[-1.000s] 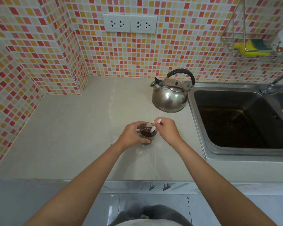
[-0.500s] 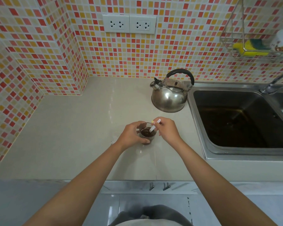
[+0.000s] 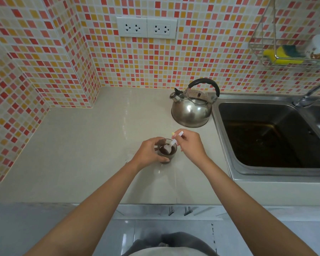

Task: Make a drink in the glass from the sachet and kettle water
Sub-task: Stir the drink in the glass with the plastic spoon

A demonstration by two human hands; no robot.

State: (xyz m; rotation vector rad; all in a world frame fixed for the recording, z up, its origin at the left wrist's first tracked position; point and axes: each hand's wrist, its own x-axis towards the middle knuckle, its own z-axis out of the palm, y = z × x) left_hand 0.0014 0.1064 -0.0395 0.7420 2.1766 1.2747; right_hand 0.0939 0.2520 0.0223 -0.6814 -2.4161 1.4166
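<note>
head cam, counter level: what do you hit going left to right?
Left hand → glass → right hand → sink. The left hand grips the glass; the right hand grips a white spoon dipped in the dark drink. The kettle sits farther back, overlapping this span, so it's left out.

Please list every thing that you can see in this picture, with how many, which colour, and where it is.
glass: one, clear with dark brown drink, on the counter, centre
spoon: one, white, bowl in the glass
kettle: one, steel with black handle, behind the glass, beside the sink
counter: one, beige
sink: one, steel, right
tap: one, steel, far right
sockets: two, white, on the tiled wall
wire rack: one, metal, upper right
sponge: one, yellow and green, in the rack
left hand: around the glass
right hand: holding the spoon
</note>
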